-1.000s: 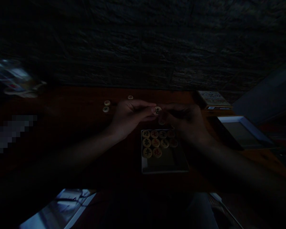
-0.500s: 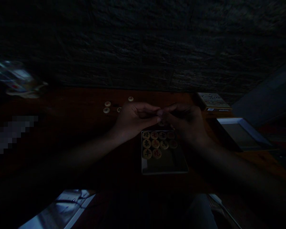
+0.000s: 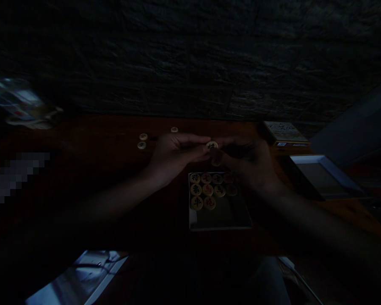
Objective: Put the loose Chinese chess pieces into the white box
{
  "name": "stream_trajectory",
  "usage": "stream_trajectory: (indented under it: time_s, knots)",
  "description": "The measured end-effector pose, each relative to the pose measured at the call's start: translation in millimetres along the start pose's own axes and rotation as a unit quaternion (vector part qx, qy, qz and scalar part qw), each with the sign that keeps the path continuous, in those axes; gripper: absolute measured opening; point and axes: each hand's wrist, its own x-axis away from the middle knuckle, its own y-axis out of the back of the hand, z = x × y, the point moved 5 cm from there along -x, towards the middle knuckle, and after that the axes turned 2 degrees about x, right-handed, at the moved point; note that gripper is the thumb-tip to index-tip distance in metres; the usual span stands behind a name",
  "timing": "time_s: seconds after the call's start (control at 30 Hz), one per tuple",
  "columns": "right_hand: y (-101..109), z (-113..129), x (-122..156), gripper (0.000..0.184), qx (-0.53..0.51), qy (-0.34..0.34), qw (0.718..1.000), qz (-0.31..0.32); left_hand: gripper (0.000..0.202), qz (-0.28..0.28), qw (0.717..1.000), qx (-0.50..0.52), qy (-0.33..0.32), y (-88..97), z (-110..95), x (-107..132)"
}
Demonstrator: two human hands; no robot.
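Note:
A round Chinese chess piece (image 3: pixel 212 145) with a black character is pinched between my two hands, above the far edge of an open box tray (image 3: pixel 228 219). My left hand (image 3: pixel 176 153) grips it from the left with thumb and fingers. From the right, my right hand (image 3: pixel 249 159) closes its thumb and fingertips on the same piece. Below, in the tray, several chess pieces (image 3: pixel 207 190) with red or black characters lie face up in rows; my right hand partly shades those at the right.
Loose chess pieces (image 3: pixel 142 145) lie on the wooden table (image 3: pixel 98 161) beyond my left hand. At the right are a closed box (image 3: pixel 285 132) and an empty box lid (image 3: pixel 320 176). A clear container (image 3: pixel 28 103) stands far left; a stone wall (image 3: pixel 190 63) rises behind.
The chess piece between my hands has turned so its marked face shows; before, fingers covered it. My hands have shifted only slightly. The tray and its pieces stay put.

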Motion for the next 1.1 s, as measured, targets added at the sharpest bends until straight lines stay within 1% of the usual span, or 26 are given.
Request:
stream_trajectory:
  time_s: [0.1, 0.2, 0.3, 0.43, 0.5, 0.6, 0.77, 0.93, 1.1]
  knots:
    - [1.9, -1.9, -0.1, 0.029, -0.005, -0.011, 1.000, -0.011, 0.028, 0.011, 0.999, -0.044, -0.009, -2.1, -1.7, 0.9]
    - [1.9, -2.2, -0.5, 0.032, -0.010, -0.027, 0.999, -0.020, 0.028, 0.019, 0.997, -0.073, -0.028, -4.1, -4.1, 1.5]
    - [0.8, -1.8, -0.7, 0.033, -0.012, -0.037, 0.999, -0.024, 0.028, 0.024, 0.995, -0.087, -0.046, -5.3, -5.6, 1.5]
    - [1.9, -2.6, -0.5, 0.032, -0.008, -0.038, 0.999, -0.035, 0.028, 0.029, 0.994, -0.094, -0.056, -6.0, -6.2, 1.2]
    - [2.6, -2.9, -0.4, 0.031, 0.002, -0.036, 0.999, -0.033, 0.028, 0.021, 0.994, -0.092, -0.054, -5.1, -6.0, 1.3]
    - [2.4, -1.8, -0.5, 0.028, 0.011, -0.031, 0.999, -0.027, 0.029, 0.002, 0.996, -0.077, -0.033, -3.2, -4.1, 1.5]
    - [-0.1, 1.3, -0.6, 0.029, 0.003, -0.018, 1.000, -0.014, 0.026, -0.025, 0.999, -0.026, -0.005, -2.0, -2.2, 2.5]
    - [-1.0, 2.1, -0.2, 0.031, 0.003, -0.002, 1.000, -0.001, 0.025, -0.015, 1.000, -0.002, 0.007, -4.7, -1.2, 3.1]
    - [1.2, 2.0, 0.2, 0.032, 0.020, -0.017, 0.999, -0.022, 0.029, -0.018, 1.000, -0.023, -0.004, -4.5, -2.4, 3.4]
